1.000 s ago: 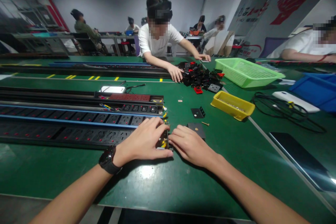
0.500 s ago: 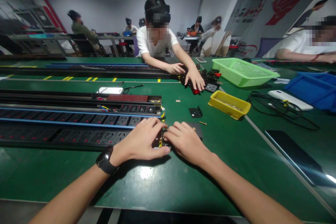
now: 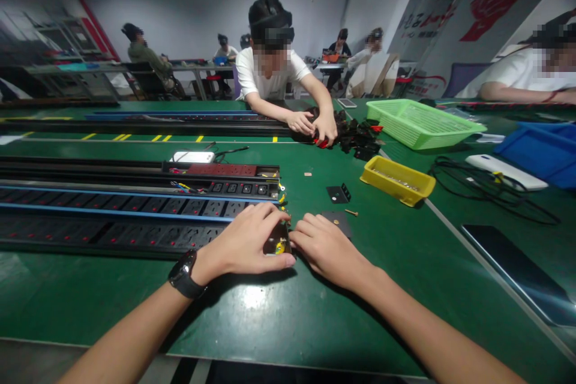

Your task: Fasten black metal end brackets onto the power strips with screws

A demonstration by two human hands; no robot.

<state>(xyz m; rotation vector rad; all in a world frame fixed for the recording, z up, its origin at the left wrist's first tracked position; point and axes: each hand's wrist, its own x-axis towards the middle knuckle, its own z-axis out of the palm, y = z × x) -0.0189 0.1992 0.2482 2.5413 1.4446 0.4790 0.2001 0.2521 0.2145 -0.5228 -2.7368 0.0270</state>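
My left hand, a black watch on its wrist, is closed round the open right end of the nearest long black power strip, where yellow and green wires show. My right hand lies curled beside it with its fingertips at that same end. A dark flat end plate lies just behind my right hand, partly hidden by it. A small brass screw rests on the mat close by.
More long power strips lie behind. A yellow tray, a black bracket, a green basket, a blue bin, cables and a phone sit to the right. A person opposite handles black parts.
My hands stay at the strip's end, with the right hand's fingers shifting slightly. The person opposite reached one hand across the parts pile and then drew it back.
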